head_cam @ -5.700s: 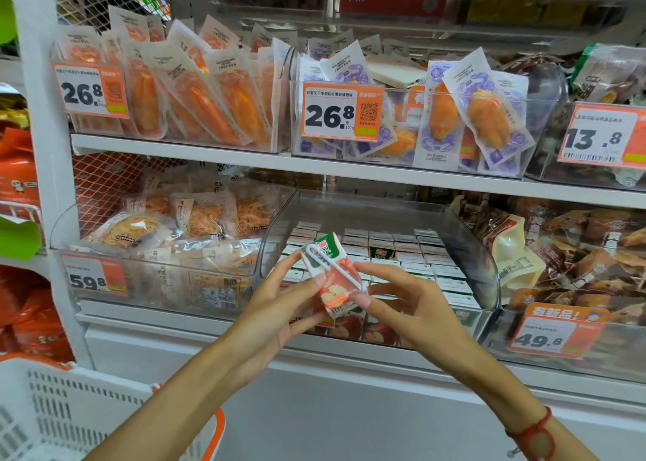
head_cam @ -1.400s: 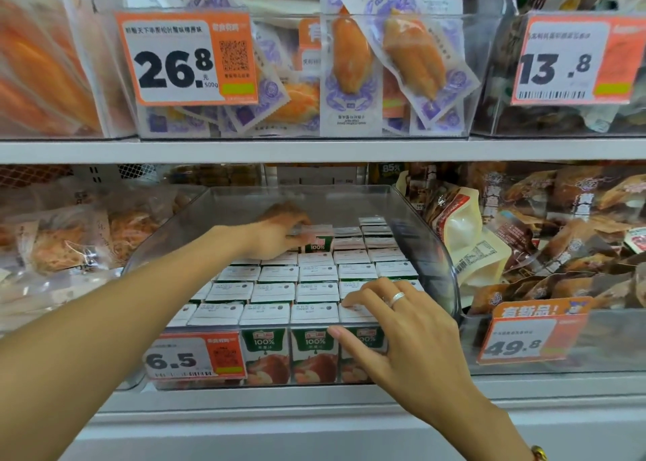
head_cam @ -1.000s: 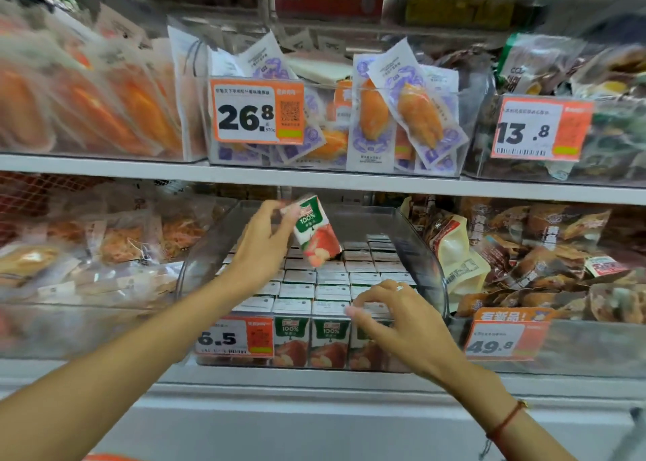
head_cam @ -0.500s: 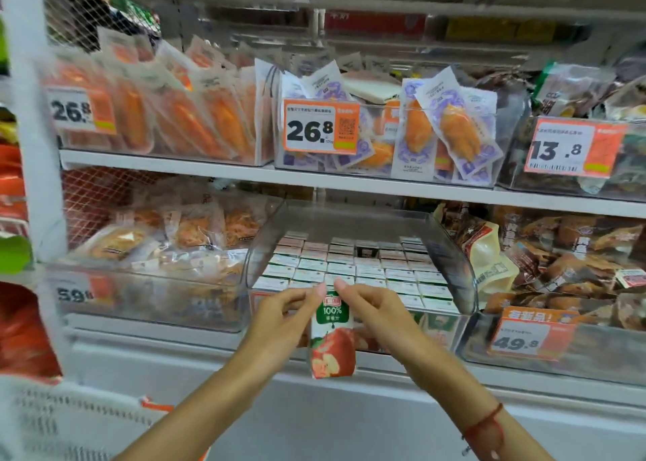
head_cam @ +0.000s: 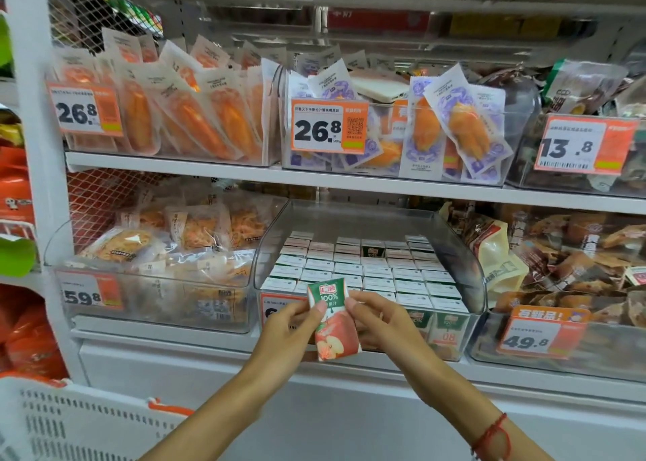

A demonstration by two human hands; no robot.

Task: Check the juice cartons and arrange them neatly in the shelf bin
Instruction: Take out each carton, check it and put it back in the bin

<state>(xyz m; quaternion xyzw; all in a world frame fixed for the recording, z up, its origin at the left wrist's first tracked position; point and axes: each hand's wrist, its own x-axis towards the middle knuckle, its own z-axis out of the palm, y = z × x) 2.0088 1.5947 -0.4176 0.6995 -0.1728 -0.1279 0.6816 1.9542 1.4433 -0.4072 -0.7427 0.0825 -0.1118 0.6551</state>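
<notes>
We see an evenly lit, bright scene; the light seems to come from above, though no lamp shows. Shadows are soft: a dim band lies under the upper shelf (head_cam: pixel 349 181), and the back of the bin (head_cam: pixel 468 268) is darker than its front. Pale glare streaks the bin's clear walls and the plastic packets (head_cam: pixel 195 111) above. The picture is soft overall, with small print unreadable. The carton (head_cam: pixel 334 317) is fairly sharp; the price tag (head_cam: pixel 587 144) at the right edge smears. The white post (head_cam: pixel 38 181) bows at the left, and the shelves curve, from the wide lens.
</notes>
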